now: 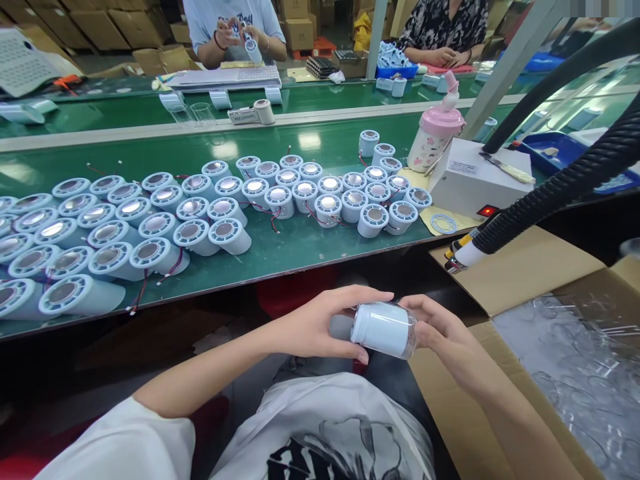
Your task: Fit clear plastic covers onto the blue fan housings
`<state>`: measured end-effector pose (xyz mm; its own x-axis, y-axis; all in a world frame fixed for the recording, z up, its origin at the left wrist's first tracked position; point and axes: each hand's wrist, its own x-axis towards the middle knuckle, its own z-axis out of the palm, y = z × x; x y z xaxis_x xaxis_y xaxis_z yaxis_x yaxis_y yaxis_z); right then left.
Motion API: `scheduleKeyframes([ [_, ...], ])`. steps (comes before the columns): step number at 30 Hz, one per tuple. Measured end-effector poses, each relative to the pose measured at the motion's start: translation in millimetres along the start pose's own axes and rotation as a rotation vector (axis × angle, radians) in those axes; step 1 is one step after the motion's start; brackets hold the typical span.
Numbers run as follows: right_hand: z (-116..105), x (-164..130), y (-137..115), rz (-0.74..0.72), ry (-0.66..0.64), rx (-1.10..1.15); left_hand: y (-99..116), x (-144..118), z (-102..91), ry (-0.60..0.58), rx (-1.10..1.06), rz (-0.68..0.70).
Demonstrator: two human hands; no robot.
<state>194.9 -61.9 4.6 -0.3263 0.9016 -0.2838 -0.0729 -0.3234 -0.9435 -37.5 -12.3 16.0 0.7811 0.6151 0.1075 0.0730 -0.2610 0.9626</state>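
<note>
Above my lap I hold a light-blue cylindrical housing (384, 328) lying on its side. My left hand (320, 323) has its thumb and fingers curved around the left end, where a grey part (341, 327) shows. A clear plastic cup (412, 332) surrounds the housing's right part, and the fingers of my right hand (445, 333) pinch that end. Beyond my hands, many similar light-blue housings (230, 230) stand on the green bench (280, 257), several with thin red and black wires trailing out.
At right, a cardboard box (470, 380) holds clear plastic cups (570, 387). A black flexible hose (555, 180) hangs over it from a grey machine (475, 177) with a red switch. A pink-lidded bottle (436, 133) stands behind. Two co-workers (235, 27) sit across the bench.
</note>
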Motion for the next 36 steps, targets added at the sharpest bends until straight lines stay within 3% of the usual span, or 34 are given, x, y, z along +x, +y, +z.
scheduleKeyframes([
  [14,11.5,7.9,4.8,0.260,-0.009,0.232,-5.5,-0.8,1.6,0.024,-0.040,0.058],
  [19,10.9,9.4,4.8,0.379,-0.091,0.291,-7.1,-0.5,2.4,0.020,-0.036,0.086],
  [25,10.5,10.4,11.6,0.433,-0.155,0.278,-1.6,-1.3,6.1,0.034,-0.053,0.000],
  [27,8.3,8.2,16.9,0.303,-0.138,0.169,1.8,-2.4,6.9,0.049,-0.057,-0.071],
  [28,6.7,6.7,19.1,0.168,-0.096,0.070,3.4,-3.0,7.0,0.056,-0.070,-0.113],
  [31,1.4,1.8,21.8,-0.401,0.060,-0.393,6.8,-4.2,6.4,0.048,-0.161,-0.227],
  [33,-0.8,-0.3,20.9,-0.700,0.064,-0.674,7.4,-4.3,5.2,0.026,-0.206,-0.282],
  [34,-1.2,-0.9,20.3,-0.760,0.041,-0.743,7.3,-4.0,4.5,0.012,-0.217,-0.294],
  [36,-0.2,-1.4,19.5,-0.697,0.016,-0.687,6.0,-3.0,3.3,-0.004,-0.221,-0.266],
])
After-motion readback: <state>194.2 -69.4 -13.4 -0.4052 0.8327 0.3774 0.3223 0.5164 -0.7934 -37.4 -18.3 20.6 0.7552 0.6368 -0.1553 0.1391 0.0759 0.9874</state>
